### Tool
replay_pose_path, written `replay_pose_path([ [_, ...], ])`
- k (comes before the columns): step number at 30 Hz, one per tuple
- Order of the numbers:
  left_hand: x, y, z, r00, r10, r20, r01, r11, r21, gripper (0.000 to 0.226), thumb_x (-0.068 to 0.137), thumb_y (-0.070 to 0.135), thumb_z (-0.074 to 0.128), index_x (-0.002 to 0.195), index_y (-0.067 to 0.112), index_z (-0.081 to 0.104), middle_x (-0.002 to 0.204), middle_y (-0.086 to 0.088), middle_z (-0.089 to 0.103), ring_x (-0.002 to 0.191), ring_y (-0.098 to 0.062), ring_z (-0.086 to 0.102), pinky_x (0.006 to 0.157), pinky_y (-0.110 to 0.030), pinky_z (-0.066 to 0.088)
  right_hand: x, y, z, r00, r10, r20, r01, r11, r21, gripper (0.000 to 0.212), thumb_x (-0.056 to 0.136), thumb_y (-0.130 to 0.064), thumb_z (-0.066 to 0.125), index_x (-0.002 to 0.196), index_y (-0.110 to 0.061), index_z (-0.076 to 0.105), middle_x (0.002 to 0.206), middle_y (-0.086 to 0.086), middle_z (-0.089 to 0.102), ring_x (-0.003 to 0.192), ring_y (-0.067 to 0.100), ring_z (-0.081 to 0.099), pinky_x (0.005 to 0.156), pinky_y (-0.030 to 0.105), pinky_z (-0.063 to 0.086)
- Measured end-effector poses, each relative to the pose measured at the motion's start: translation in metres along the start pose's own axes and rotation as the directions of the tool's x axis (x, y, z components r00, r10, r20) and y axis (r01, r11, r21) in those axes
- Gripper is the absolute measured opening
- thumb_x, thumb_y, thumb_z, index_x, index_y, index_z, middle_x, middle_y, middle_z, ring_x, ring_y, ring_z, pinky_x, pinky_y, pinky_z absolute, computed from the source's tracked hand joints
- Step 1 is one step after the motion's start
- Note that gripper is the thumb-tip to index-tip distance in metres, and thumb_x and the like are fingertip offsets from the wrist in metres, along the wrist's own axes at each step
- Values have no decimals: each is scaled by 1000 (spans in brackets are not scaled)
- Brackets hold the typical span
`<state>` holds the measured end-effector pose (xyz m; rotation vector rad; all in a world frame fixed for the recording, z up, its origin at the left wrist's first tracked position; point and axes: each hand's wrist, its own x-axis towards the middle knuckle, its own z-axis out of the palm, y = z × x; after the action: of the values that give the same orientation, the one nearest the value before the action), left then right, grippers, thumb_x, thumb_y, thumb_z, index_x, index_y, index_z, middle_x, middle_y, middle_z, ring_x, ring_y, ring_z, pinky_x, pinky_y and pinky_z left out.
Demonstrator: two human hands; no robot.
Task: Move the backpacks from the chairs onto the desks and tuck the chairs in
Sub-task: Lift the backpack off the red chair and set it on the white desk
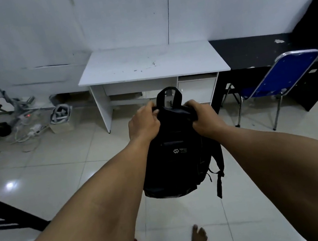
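White wall panels point(114, 17) back the room you face, with pale glossy floor tiles point(56, 172) running from them to your feet. At 12 o'clock your white desk point(150, 62) stands against the wall, its top bare but for dark scuffs; touching its right end, at 2 o'clock, is a black desk point(258, 49) with a second dark backpack point(316, 18) leaning upright on it against the wall. A blue chair point(282, 79) with a chrome frame sits at that black desk, its seat pushed partly under. At 10 o'clock, cables and a power strip point(32, 130) lie on the floor. You hold the black backpack point(176, 153) in the air at centre, well short of the white desk, hanging with its long axis vertical, carry loop up and front panel toward you. A small white logo shows on that panel, with lettering too blurred to read. Your left hand point(143, 123) and right hand point(204, 116) each clutch the bag's top, fingers curled over its upper corners beside the loop. One strap dangles at 5 o'clock.
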<state>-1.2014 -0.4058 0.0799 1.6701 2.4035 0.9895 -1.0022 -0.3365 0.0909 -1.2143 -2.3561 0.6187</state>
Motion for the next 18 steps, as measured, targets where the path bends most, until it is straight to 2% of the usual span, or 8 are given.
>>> replay_pose_path([
  [3, 30, 7, 13, 999, -22, -36, 22, 1000, 18, 7, 97, 30, 47, 100, 30, 54, 102, -1, 67, 89, -27, 62, 67, -32, 38, 35, 17, -13, 993, -100, 57, 104, 992, -78, 50, 86, -6, 58, 127, -28, 41, 106, 12, 67, 87, 31, 62, 65, 32, 43],
  [5, 55, 16, 23, 999, -20, -50, 21, 999, 28, 6, 97, 31, 46, 100, 29, 52, 98, -3, 67, 88, -29, 62, 66, -33, 38, 62, 31, -23, 989, -131, 63, 137, 985, -109, 55, 86, -5, 57, 130, -30, 36, 106, 13, 67, 87, 31, 61, 65, 32, 41],
  [8, 86, 30, 39, 998, -7, -65, 10, 999, 49, 3, 98, 30, 47, 99, 28, 49, 88, 0, 63, 82, -28, 60, 64, -33, 36, 94, 49, -38, 987, -150, 63, 157, 979, -133, 54, 83, -3, 56, 128, -28, 39, 109, 14, 66, 93, 34, 61, 67, 35, 44],
  [13, 136, 52, 65, 994, -25, -105, 27, 999, 18, 8, 97, 27, 49, 103, 27, 54, 94, 0, 67, 82, -24, 59, 64, -32, 36, 137, 75, -63, 982, -186, 44, 190, 975, -118, 42, 84, -3, 55, 118, -26, 45, 109, 11, 66, 94, 33, 62, 73, 45, 53],
  [18, 191, 75, 90, 993, -21, -116, 22, 1000, 11, 6, 96, 29, 48, 101, 26, 51, 81, 3, 59, 72, -23, 52, 61, -32, 34, 186, 105, -87, 984, -177, 21, 178, 975, -135, 49, 81, 1, 52, 121, -26, 43, 111, 10, 65, 97, 33, 60, 76, 46, 53],
])
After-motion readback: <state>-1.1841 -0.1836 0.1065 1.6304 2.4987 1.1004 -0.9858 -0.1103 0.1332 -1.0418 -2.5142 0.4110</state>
